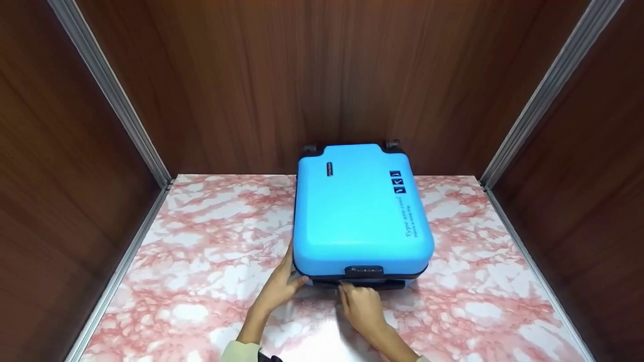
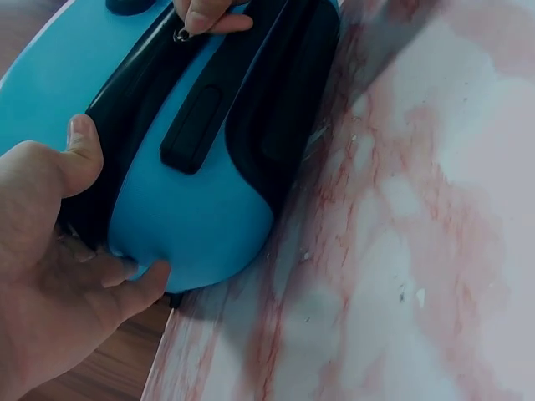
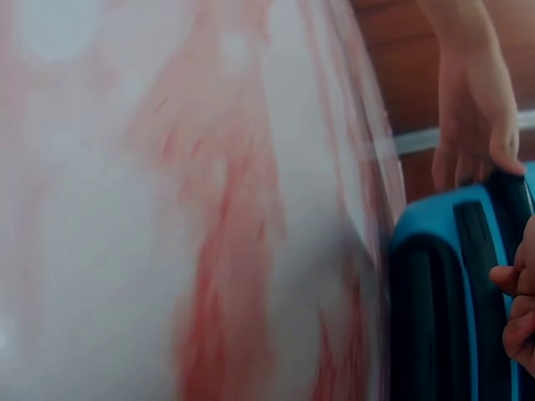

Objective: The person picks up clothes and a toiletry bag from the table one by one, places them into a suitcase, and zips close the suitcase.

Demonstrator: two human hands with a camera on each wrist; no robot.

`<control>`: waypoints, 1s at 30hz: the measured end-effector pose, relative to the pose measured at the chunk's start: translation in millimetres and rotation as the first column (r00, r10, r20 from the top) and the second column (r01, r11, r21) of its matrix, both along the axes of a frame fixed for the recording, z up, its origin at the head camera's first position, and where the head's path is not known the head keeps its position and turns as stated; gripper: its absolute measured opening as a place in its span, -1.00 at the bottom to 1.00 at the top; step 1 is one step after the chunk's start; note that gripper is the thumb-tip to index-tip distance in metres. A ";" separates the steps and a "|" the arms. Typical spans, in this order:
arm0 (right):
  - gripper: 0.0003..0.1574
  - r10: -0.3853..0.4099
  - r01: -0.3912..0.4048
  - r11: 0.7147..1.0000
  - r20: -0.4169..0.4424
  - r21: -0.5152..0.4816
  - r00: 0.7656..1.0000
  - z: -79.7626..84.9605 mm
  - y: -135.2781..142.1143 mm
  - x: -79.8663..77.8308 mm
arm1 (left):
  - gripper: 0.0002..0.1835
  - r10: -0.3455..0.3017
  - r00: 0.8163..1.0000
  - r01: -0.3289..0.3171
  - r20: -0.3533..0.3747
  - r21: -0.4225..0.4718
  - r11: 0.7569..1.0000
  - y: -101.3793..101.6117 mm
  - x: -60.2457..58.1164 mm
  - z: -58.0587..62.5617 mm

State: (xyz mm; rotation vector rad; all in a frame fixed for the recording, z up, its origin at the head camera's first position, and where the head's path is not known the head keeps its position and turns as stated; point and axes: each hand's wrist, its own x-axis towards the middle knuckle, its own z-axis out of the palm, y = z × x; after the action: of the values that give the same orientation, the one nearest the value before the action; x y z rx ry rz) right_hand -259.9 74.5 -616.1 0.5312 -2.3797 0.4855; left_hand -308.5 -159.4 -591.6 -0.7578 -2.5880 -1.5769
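Observation:
A bright blue hard-shell suitcase (image 1: 359,211) lies flat, wheels toward the back wall and its handle side facing me. My left hand (image 1: 279,287) grips its near left corner. In the left wrist view that thumb (image 2: 82,154) presses on the black seam band while the fingers bend round the blue side. At the middle of the near side, my right hand (image 1: 363,307) pinches a zipper pull (image 2: 181,35), of which a small metal ring shows. Just above that hand sits a black combination lock (image 1: 364,271). A black carry handle (image 2: 194,125) runs along the same side.
The suitcase rests on a table with a pink and white marbled top (image 1: 211,241). Dark wood panels (image 1: 226,85) rise behind and on both sides, with grey metal strips at the corners. Two black wheels (image 1: 393,146) face the back panel.

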 end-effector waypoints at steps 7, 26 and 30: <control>-0.71 0.050 -0.048 0.998 -0.072 0.026 0.996 0.8 -22.1 -5.4 | -0.01 0.019 1.000 -0.019 -0.002 -0.034 0.999 -7.0 -1.4 1.1; -0.70 -0.008 0.016 0.997 -0.117 0.071 0.993 0.6 -81.5 -14.5 | -0.12 0.141 0.983 -0.131 -0.116 0.087 0.987 -3.4 -2.3 -5.9; -0.67 -0.062 0.075 0.991 -0.119 0.108 0.991 0.3 -93.9 -15.9 | -0.12 0.138 0.984 -0.135 -0.116 0.035 0.990 -5.8 -3.1 -3.8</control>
State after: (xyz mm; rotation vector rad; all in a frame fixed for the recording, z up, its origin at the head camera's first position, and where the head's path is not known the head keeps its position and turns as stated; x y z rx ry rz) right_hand -275.7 -19.4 -615.9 0.5114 -2.3155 0.2841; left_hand -311.6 -165.2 -595.4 -0.6354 -2.4720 -1.4781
